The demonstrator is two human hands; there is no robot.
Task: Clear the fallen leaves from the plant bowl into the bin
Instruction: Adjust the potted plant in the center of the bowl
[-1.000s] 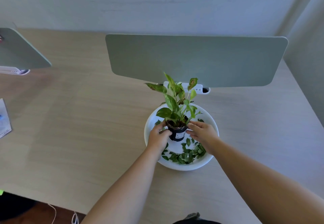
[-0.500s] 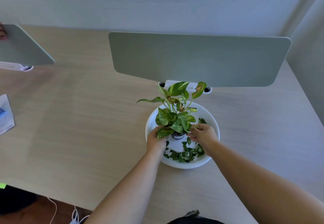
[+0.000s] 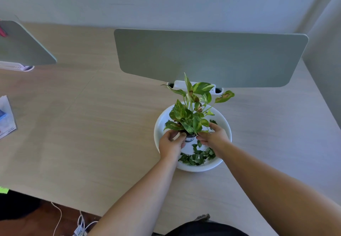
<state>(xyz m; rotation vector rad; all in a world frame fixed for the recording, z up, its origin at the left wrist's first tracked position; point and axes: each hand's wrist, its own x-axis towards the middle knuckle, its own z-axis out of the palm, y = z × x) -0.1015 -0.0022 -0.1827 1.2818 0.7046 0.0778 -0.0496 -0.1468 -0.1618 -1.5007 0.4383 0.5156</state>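
Observation:
A white plant bowl (image 3: 224, 120) sits on the wooden desk right of centre. A small potted plant with variegated green leaves (image 3: 190, 113) is over the bowl in a black pot (image 3: 190, 138). My left hand (image 3: 171, 143) grips the pot from the left, my right hand (image 3: 212, 137) holds it from the right. Whether the pot touches the bowl's floor I cannot tell. Several fallen green leaves (image 3: 197, 157) lie in the near part of the bowl, one more (image 3: 213, 121) at its far right. No bin is in view.
A grey-green divider panel (image 3: 208, 58) stands just behind the bowl on a white clamp (image 3: 193, 85). A second panel (image 3: 22, 45) is at the far left. Papers (image 3: 6, 117) lie at the left edge. Cables (image 3: 79, 224) hang below the desk's near edge.
Both hands have lifted the potted plant, so it stands taller in view and its leaves reach the divider's clamp. The fallen leaves in the bowl have stayed in place.

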